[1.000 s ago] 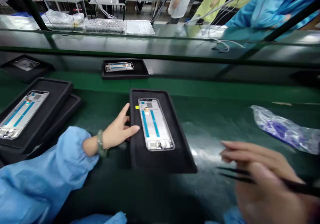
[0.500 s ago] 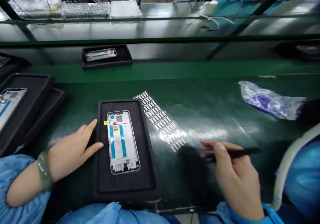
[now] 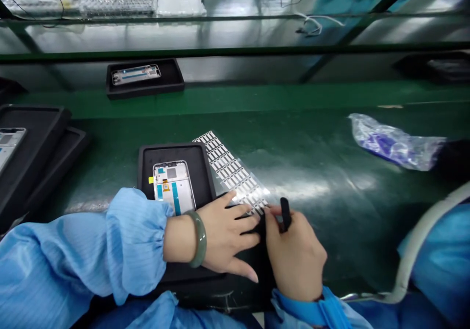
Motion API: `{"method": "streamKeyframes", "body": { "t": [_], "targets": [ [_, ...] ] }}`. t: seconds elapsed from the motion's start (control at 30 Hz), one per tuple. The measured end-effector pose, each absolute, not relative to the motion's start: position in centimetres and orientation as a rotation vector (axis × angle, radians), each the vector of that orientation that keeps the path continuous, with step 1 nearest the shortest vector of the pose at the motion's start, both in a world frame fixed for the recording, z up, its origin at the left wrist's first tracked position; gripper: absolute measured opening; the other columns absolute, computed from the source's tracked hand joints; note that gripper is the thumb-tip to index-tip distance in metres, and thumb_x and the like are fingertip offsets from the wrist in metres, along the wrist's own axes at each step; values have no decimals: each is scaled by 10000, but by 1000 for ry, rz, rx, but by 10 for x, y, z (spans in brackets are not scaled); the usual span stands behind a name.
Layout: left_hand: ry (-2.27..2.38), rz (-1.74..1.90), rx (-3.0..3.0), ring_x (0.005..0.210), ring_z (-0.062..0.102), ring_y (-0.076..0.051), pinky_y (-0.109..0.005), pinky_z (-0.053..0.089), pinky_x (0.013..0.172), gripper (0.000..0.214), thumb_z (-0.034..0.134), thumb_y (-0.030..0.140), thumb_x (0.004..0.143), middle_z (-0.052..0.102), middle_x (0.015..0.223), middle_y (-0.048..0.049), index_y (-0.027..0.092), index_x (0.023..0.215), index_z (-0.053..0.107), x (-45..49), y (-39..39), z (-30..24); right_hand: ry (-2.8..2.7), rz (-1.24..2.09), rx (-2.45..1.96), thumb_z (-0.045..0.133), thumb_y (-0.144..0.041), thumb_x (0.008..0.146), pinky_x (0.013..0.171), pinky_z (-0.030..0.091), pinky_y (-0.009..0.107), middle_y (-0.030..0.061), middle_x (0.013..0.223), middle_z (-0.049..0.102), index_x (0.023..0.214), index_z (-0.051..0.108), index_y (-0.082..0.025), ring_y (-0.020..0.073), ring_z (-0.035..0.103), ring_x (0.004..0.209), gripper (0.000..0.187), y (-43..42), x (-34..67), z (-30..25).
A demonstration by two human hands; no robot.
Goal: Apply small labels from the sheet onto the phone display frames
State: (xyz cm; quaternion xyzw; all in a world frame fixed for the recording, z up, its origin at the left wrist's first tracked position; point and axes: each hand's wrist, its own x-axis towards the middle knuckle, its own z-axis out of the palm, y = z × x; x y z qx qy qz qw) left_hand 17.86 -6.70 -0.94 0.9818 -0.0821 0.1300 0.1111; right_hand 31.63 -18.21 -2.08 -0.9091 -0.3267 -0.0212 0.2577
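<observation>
My left hand [image 3: 227,236] lies across the near part of a black tray [image 3: 147,165], palm down and fingers spread. Its fingertips reach the lower edge of a sheet of small white-and-black stickers [image 3: 229,167]. Inside the tray is a phone frame [image 3: 179,175] with blue strips and a yellow tab; my forearm and hand cover its lower half. My right hand [image 3: 295,258] is closed around a slim black tool [image 3: 285,213] with a rounded upper end. The fingertips of that hand are at the sheet's near right corner, where the tool's working end is hidden.
Stacked black trays [image 3: 36,123] stand at left, one with another phone frame [image 3: 11,143]. A further tray [image 3: 172,77] with a phone frame sits at the back. A clear plastic bag with purple contents [image 3: 396,145] lies right. A white curved bar [image 3: 407,265] is near my right side.
My left hand has moved right from the tray's left edge, across the tray to the sticker sheet. My right hand has come left to the sheet's corner, and its black tool now points upward.
</observation>
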Motion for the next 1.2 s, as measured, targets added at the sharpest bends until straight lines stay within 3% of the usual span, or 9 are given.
{"method": "streamKeyframes", "body": {
  "t": [0.17,0.43,0.63,0.87,1.07,1.2],
  "targets": [
    [-207,365,2899,1224,508,-320,-499,370,1025,696,395,696,915,600,1316,-134,117,1226,624,175,-70,-5,-783,46,-2463,501,-652,776,583,461,330,60,713,692,802,629,-227,230,653,629,445,-187,315,-12],
    [-129,235,2975,1294,437,-332,-528,314,1072,755,331,732,912,562,1388,-101,135,1295,589,176,-80,-2,-640,62,-2508,509,-585,761,668,475,365,106,987,747,855,638,-227,272,686,787,392,-188,303,-9],
    [-68,153,2986,1319,405,-351,-556,300,1077,816,393,772,863,532,1417,-110,131,1344,549,176,-87,-2,-462,219,-2400,623,-603,695,678,502,336,68,834,751,820,661,-213,240,686,734,411,-193,303,1],
    [-90,122,2984,1329,414,-358,-549,308,1073,788,368,740,897,531,1420,-116,114,1338,554,177,-86,3,-529,103,-2518,540,-623,733,681,482,369,86,932,761,830,670,-229,271,691,795,427,-191,301,-5],
    [-76,112,2984,1334,403,-356,-547,304,1084,801,352,732,907,528,1418,-120,93,1354,532,177,-87,4,-498,278,-2365,648,-557,706,672,512,323,55,834,762,827,688,-211,231,696,755,368,-196,300,1],
    [-72,111,2981,1322,409,-367,-556,308,1081,780,353,725,910,532,1406,-106,106,1346,543,177,-88,4,-477,171,-2396,641,-525,719,694,517,324,63,851,765,828,686,-201,232,697,772,345,-198,300,1]
  ]
}}
